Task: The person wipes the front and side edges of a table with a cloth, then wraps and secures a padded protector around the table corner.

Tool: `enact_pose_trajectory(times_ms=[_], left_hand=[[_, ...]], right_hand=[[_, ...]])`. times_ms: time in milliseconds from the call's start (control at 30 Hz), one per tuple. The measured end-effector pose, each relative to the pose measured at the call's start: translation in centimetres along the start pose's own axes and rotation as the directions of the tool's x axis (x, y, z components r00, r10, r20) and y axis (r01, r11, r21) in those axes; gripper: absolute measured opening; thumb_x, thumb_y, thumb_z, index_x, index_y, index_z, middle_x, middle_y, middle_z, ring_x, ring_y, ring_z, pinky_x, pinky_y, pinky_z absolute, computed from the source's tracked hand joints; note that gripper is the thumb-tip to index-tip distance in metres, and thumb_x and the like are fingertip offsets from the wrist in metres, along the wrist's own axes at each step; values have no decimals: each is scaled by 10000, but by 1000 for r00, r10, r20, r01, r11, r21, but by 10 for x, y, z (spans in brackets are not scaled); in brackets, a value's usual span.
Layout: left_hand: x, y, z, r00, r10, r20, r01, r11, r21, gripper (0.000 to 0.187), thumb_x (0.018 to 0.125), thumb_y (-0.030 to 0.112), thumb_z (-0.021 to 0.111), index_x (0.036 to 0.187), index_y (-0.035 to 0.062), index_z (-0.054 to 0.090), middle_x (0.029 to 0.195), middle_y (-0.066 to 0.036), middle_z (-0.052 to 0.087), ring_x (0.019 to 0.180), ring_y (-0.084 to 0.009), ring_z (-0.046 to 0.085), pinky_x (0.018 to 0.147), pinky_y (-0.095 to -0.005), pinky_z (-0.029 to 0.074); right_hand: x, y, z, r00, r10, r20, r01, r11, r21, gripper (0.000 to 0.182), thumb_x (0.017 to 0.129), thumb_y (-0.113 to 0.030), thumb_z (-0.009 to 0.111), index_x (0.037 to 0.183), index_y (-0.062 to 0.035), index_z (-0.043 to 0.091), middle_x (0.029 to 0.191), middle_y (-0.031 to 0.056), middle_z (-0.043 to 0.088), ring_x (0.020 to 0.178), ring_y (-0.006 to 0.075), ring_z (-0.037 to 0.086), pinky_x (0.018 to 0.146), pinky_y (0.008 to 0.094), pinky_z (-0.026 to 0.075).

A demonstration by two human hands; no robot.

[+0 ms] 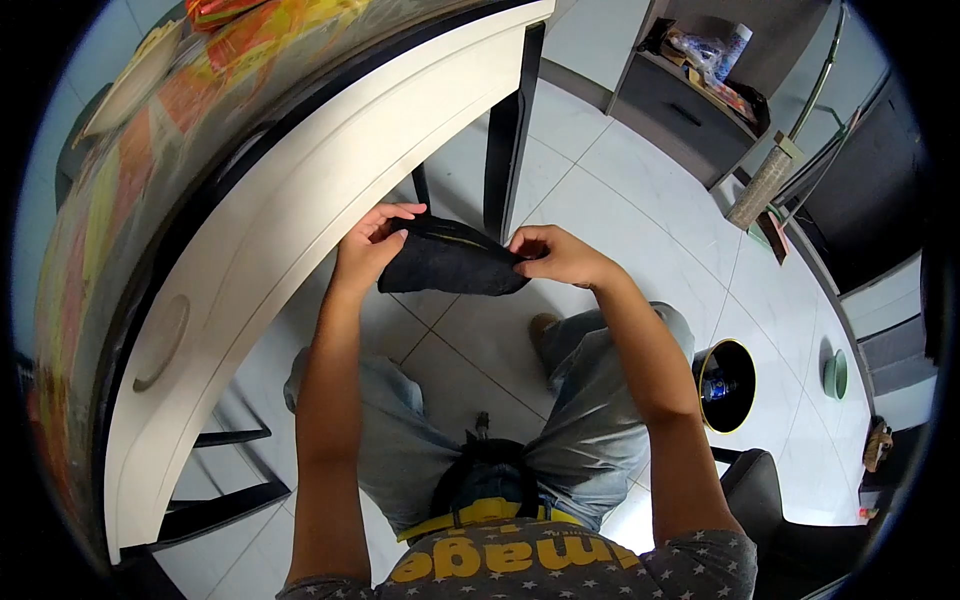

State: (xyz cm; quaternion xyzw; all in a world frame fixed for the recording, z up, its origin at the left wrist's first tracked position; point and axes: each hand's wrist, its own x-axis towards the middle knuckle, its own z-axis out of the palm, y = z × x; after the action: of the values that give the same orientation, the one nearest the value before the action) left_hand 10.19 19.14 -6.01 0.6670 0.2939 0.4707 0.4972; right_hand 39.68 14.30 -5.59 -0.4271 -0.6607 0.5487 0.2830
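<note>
A black zippered pouch [450, 266] is stretched between my two hands, above the floor and beside the table edge. Along its upper side runs a pale zipper line. My left hand [374, 240] pinches the pouch's left end, thumb on the near side. On the opposite end, my right hand [556, 256] grips the corner between thumb and curled fingers. Whatever the pouch may contain is hidden.
At my left stands a cream-edged table [330, 200] under a colourful cover. A black bin [727, 386] with a bottle inside is on the tiled floor to my right, near a dark chair [770, 500]. Farther off are a grey cabinet [680, 115] and a green bowl [835, 375].
</note>
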Motion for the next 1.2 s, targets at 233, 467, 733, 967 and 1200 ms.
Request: enact_pose_trajectory(times_ms=[233,467,733,967,1200], left_hand=[[0,-2,1,999,-17,27,18,1000,-20,197,810,-88,501,971,-1,573,1147,-145,609,1003,-149,570,876,-252,426],[-1,3,9,972,-232,24,183,822,540,174,840,-18,583,1011,11,596,878,-36,641,813,-98,578,762,-220,440],[2,-7,13,992,-104,-70,117,968,223,211,829,-16,602,1037,7,628,940,-42,637,811,-110,567,768,-234,448],[0,-18,14,995,-40,-92,14,962,-272,280,807,-44,588,1079,7,624,1021,-25,597,907,-101,528,821,-221,418],[1,-3,26,991,-83,-109,74,993,-88,360,803,-53,579,1157,12,577,1075,-27,588,931,-104,531,850,-228,421]], right_hand=[[3,5,-4,998,0,-68,-5,997,-73,220,774,-60,652,980,-1,606,855,45,618,790,118,550,716,259,455],[-2,-12,-15,918,-97,-385,-87,897,-433,228,760,-195,722,859,-7,642,779,137,653,717,240,617,689,329,488],[-10,-20,-19,903,-270,-335,48,837,-546,185,764,-160,692,763,9,618,697,162,608,618,274,580,582,342,460],[-10,-27,-8,882,-366,-296,111,773,-624,110,759,-40,661,833,18,603,760,117,602,662,192,570,625,295,467],[-6,-22,-5,934,-206,-293,47,882,-470,217,683,-3,606,898,23,613,917,199,604,842,353,596,790,379,482]])
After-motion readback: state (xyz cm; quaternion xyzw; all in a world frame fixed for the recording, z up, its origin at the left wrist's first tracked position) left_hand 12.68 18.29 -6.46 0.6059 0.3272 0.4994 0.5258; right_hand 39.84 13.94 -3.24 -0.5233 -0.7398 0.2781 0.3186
